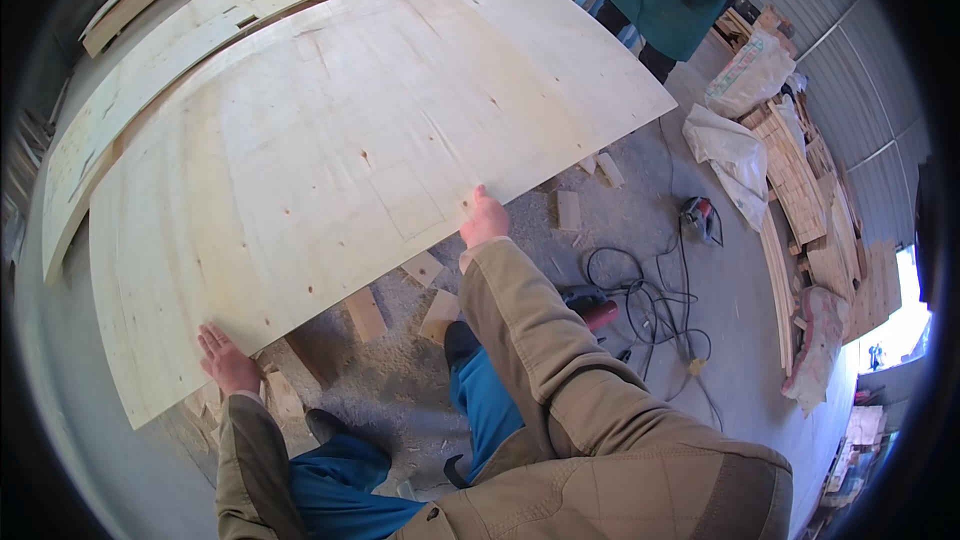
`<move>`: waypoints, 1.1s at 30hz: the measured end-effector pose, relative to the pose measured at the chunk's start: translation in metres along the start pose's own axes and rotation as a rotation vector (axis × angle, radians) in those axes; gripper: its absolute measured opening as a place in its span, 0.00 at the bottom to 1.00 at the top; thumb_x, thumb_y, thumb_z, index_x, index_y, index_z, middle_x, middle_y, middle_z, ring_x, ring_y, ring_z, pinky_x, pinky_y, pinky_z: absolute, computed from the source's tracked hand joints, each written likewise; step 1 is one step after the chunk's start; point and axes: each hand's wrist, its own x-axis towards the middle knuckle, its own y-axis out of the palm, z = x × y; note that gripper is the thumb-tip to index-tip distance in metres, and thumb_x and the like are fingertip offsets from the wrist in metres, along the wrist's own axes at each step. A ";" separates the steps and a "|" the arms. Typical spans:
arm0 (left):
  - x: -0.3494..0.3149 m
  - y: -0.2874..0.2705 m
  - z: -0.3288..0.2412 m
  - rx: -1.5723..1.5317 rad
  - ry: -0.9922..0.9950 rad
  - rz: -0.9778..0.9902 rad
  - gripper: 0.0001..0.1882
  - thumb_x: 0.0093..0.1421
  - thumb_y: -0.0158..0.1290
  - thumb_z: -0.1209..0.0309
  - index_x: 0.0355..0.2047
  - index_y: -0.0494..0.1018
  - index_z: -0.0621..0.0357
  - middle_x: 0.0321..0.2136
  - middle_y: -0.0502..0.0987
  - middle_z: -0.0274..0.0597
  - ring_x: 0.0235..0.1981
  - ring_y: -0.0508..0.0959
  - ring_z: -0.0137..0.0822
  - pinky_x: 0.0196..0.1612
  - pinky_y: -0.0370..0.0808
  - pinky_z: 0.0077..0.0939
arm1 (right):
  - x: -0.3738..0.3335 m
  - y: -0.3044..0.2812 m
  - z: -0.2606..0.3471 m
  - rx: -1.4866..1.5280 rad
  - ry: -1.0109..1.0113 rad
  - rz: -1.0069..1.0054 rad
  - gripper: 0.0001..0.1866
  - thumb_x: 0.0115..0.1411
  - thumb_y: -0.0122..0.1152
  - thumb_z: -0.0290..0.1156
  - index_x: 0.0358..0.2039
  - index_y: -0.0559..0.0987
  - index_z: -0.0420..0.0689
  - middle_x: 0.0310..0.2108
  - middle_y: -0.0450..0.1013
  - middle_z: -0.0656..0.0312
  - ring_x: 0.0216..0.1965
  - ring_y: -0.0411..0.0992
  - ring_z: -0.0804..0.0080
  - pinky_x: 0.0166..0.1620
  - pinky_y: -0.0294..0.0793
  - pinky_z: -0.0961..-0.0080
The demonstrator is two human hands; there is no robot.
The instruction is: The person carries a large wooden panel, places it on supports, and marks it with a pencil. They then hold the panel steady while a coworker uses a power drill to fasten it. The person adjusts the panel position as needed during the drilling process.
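Your left hand (230,364) lies at the near edge of the big plywood sheet (330,140), its fingers stretched out on top and slightly parted; the thumb cannot be made out, so whether it pinches the edge you cannot tell. Your right hand (485,219) meets the same edge farther along, one digit pointing up on the face — the others are hidden, so how closed that hand is, or whether it grips, you cannot tell either.

The sheet spreads away from your fingertips on both sides. Its near left corner sits just outside your left fingers; its right corner reaches well past your right ones. Beyond your fingers, along the far edge, a second panel (100,155) shows from behind the sheet.

Below the edge, between your two hands, wood blocks (366,315) lie near your shoes (325,426). Just beside your right forearm is a red-and-dark power tool (598,314), with black cable (650,305) looped on the floor (640,180) to its right. Farther right of your right fingers, a strip of that floor — with another power tool (700,220) on it — runs between the sheet and a white sack (735,160). A co-worker (680,5) stands past the sheet's right end.
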 end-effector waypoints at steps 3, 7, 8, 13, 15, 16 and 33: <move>0.001 0.000 0.001 -0.009 0.004 0.000 0.36 0.64 0.43 0.72 0.72 0.46 0.61 0.73 0.46 0.50 0.74 0.46 0.47 0.67 0.52 0.57 | 0.003 0.000 -0.001 0.004 0.010 -0.039 0.25 0.67 0.58 0.40 0.57 0.71 0.35 0.54 0.73 0.54 0.51 0.73 0.61 0.48 0.75 0.60; 0.001 -0.001 0.002 -0.042 0.002 0.004 0.36 0.64 0.43 0.72 0.72 0.45 0.61 0.73 0.45 0.50 0.74 0.46 0.48 0.67 0.51 0.58 | 0.000 -0.003 0.000 -0.045 -0.009 -0.023 0.26 0.67 0.58 0.39 0.58 0.70 0.33 0.56 0.71 0.52 0.53 0.72 0.60 0.52 0.74 0.60; 0.001 -0.001 0.002 -0.028 0.001 0.012 0.37 0.64 0.43 0.73 0.72 0.45 0.61 0.73 0.45 0.50 0.74 0.46 0.48 0.67 0.51 0.58 | -0.002 -0.003 0.001 -0.060 -0.022 -0.033 0.26 0.67 0.58 0.39 0.58 0.69 0.32 0.56 0.71 0.52 0.53 0.72 0.59 0.52 0.74 0.60; 0.000 -0.003 0.002 -0.066 0.003 0.008 0.38 0.62 0.43 0.75 0.72 0.45 0.61 0.74 0.44 0.49 0.74 0.45 0.47 0.68 0.49 0.58 | -0.012 0.000 0.003 0.035 0.005 -0.017 0.25 0.67 0.58 0.37 0.57 0.70 0.31 0.55 0.71 0.51 0.53 0.72 0.59 0.53 0.75 0.59; -0.001 -0.004 0.002 -0.073 0.004 0.003 0.38 0.62 0.43 0.75 0.72 0.45 0.61 0.74 0.44 0.49 0.74 0.44 0.47 0.69 0.48 0.58 | -0.013 0.001 0.003 0.035 -0.001 0.002 0.25 0.67 0.58 0.36 0.57 0.70 0.32 0.55 0.72 0.51 0.53 0.72 0.59 0.53 0.75 0.59; -0.001 -0.004 0.002 -0.079 0.003 0.001 0.38 0.62 0.43 0.75 0.72 0.45 0.61 0.74 0.44 0.49 0.75 0.44 0.47 0.69 0.48 0.59 | -0.012 0.001 0.002 0.037 -0.015 0.013 0.24 0.67 0.59 0.36 0.57 0.70 0.32 0.54 0.72 0.52 0.53 0.73 0.59 0.53 0.75 0.58; -0.004 -0.012 -0.003 -0.078 -0.013 -0.012 0.38 0.63 0.46 0.73 0.72 0.47 0.61 0.73 0.46 0.47 0.74 0.45 0.46 0.68 0.50 0.58 | 0.009 -0.005 -0.005 0.072 0.018 0.035 0.24 0.65 0.62 0.34 0.55 0.72 0.33 0.52 0.73 0.52 0.50 0.74 0.57 0.54 0.74 0.56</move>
